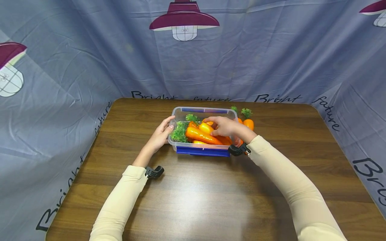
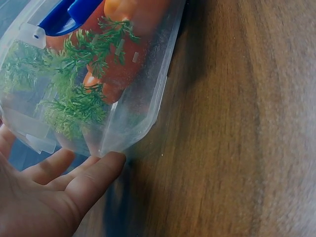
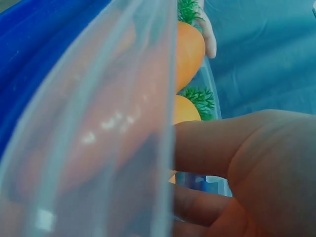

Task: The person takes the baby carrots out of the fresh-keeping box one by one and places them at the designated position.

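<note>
"What's the head view giving you?"

"Carrots [image 1: 202,135] heaped in a clear box [image 1: 187,144], green tops [image 1: 179,132] toward its left end, and loose carrots [image 1: 248,124] on the worktop [image 1: 193,194] just past its right end. The right hand [image 1: 224,126] has thumb and fingers curved round a paler carrot [image 1: 205,128] on the pile."

"Is that a decent hold?"

"I'd say so. Gripping the fat body beats tugging the greens. I'd move it low and slowly, or its neighbours could roll."

"And from the left wrist?"

"The left hand [image 2: 44,192] is spread loosely, fingertips touching the box's end, not pinching anything. Good bracing, to my mind: light, level pressure should stop the box skidding without tipping it."

"Right wrist?"

"Poor angle. The cloudy wall hides the fingertips, so I can't tell how firm the grip is. The thumb [image 3: 207,148] reaches past the rim; I'd lift the wrist clear of that edge, lest it drag the box."
</note>
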`<move>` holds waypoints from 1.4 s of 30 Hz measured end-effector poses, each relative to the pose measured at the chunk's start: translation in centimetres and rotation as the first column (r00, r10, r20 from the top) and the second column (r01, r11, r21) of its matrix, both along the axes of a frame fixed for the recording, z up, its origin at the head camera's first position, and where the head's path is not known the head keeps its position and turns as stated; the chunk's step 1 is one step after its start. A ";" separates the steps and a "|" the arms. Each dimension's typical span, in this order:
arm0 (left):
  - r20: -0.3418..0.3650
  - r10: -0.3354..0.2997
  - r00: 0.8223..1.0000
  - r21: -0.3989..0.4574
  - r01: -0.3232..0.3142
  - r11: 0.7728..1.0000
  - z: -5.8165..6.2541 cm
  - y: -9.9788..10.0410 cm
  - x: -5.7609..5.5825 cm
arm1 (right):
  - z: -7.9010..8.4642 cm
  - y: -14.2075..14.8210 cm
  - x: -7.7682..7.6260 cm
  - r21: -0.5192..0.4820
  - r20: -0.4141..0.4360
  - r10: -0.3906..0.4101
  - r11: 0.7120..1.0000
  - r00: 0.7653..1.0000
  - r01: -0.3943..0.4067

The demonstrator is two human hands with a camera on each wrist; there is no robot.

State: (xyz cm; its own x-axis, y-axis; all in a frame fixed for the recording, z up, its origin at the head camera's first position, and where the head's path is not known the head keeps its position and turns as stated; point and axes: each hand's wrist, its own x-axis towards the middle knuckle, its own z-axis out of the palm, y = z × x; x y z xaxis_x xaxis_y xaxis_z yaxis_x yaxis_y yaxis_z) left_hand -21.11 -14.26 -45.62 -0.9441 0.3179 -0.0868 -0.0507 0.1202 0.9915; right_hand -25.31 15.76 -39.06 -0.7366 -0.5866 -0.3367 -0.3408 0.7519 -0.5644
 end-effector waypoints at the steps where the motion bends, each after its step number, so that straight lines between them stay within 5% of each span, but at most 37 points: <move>1: 0.000 -0.001 1.000 0.004 0.001 1.000 0.0 0.0 0.0 | -0.1 0.0 0.0 0.003 -0.001 0.004 1.000 1.000 -0.004; 24: 0.005 0.001 1.000 0.010 -0.001 1.000 0.0 0.3 0.1 | 0.0 0.0 0.6 0.036 -0.002 -0.004 0.999 1.000 0.004; 42: 0.012 0.006 1.000 0.004 -0.007 1.000 0.0 0.1 0.0 | 2.0 2.7 0.0 -0.182 -0.052 -0.128 0.976 0.990 0.117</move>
